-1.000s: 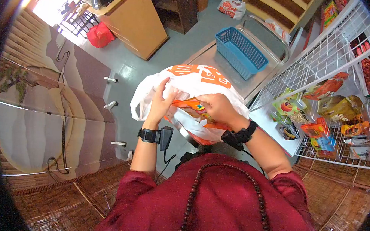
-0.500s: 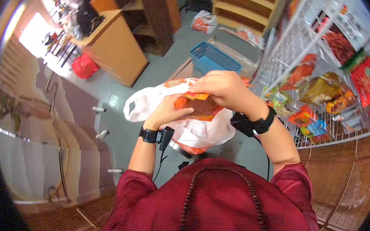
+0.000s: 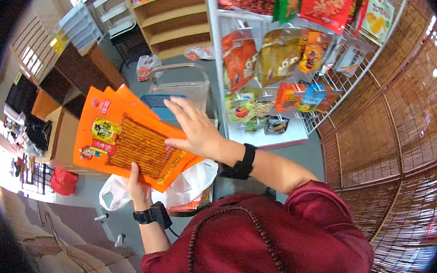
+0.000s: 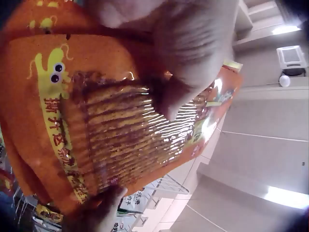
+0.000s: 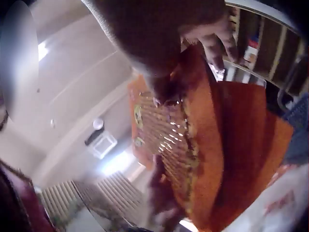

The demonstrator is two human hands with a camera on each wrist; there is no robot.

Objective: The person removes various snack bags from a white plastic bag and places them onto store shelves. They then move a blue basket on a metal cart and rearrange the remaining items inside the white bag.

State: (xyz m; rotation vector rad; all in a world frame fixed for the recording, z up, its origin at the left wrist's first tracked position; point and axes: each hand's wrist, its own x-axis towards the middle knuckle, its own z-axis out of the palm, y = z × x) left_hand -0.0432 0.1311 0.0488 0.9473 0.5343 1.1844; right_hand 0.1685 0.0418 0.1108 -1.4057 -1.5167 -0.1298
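Note:
A fanned stack of orange snack packets, each with a window over brown ribbed strips, is held up before the chest. My left hand grips the stack at its lower edge, thumb on the front; its other fingers are hidden behind. At the right end, the right hand has its fingers straight and spread past the upper edge, with its thumb at the front packet. In the left wrist view the packet shows yellow lettering. Beneath the stack sits a white plastic bag with orange print.
A white wire rack hung with snack bags stands to the right. Behind the hands are a metal trolley and a blue basket. Wooden shelves and more bags stand further back. A woven blind lines the right side.
The orange packets have come up out of the white bag and are now fanned before the chest. The right fingers have spread from their earlier hold. The view has turned right, toward the rack.

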